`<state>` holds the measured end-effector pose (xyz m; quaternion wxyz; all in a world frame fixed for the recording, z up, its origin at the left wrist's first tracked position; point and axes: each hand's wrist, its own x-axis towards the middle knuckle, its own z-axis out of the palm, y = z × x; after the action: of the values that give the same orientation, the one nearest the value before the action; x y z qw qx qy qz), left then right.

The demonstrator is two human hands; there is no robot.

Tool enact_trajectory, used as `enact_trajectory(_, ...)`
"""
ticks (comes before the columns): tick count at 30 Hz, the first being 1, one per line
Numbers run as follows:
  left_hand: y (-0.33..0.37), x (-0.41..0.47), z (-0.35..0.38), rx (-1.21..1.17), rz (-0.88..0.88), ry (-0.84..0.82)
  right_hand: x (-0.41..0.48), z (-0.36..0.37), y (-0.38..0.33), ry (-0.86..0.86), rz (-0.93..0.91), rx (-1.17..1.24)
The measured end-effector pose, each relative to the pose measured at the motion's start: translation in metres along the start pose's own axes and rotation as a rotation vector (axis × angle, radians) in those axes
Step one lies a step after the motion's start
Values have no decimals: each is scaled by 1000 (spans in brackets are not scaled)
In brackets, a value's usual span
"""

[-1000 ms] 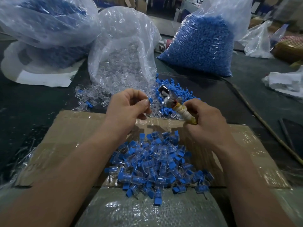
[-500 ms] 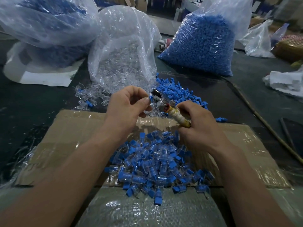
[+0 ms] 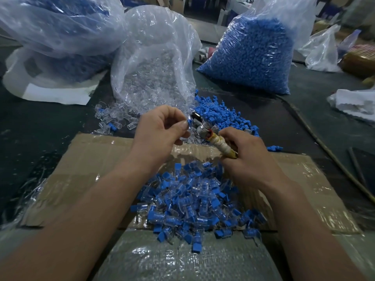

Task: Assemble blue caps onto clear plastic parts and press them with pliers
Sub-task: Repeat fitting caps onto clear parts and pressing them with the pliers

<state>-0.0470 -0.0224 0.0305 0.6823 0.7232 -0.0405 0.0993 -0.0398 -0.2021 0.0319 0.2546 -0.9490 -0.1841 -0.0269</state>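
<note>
My left hand (image 3: 160, 128) pinches a small clear part with a blue cap (image 3: 189, 122) between thumb and fingers. My right hand (image 3: 245, 157) grips the taped handles of the pliers (image 3: 205, 131), whose metal jaws sit right beside the capped part. Below my hands a pile of assembled blue-capped pieces (image 3: 192, 201) lies on the cardboard sheet (image 3: 97, 159). Loose blue caps (image 3: 221, 114) and loose clear parts (image 3: 113, 118) are heaped just beyond my hands.
A bag of clear parts (image 3: 154, 63) stands open behind my hands. A full bag of blue caps (image 3: 255, 51) is at the back right, another bag (image 3: 56, 31) at the back left. A thin stick (image 3: 328, 153) runs along the right. White plastic (image 3: 355, 104) lies far right.
The right hand has brought the pliers left, so the jaws have closed in on the capped part in my left hand. The left hand has barely moved.
</note>
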Motion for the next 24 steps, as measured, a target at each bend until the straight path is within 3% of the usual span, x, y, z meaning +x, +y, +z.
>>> enact_trajectory(12, -6, -1, 3, 76, 93, 43, -1, 0, -5, 36, 21, -6)
enact_trajectory(24, -1, 0, -3, 22, 31, 90, 1, -4, 5, 37, 26, -73)
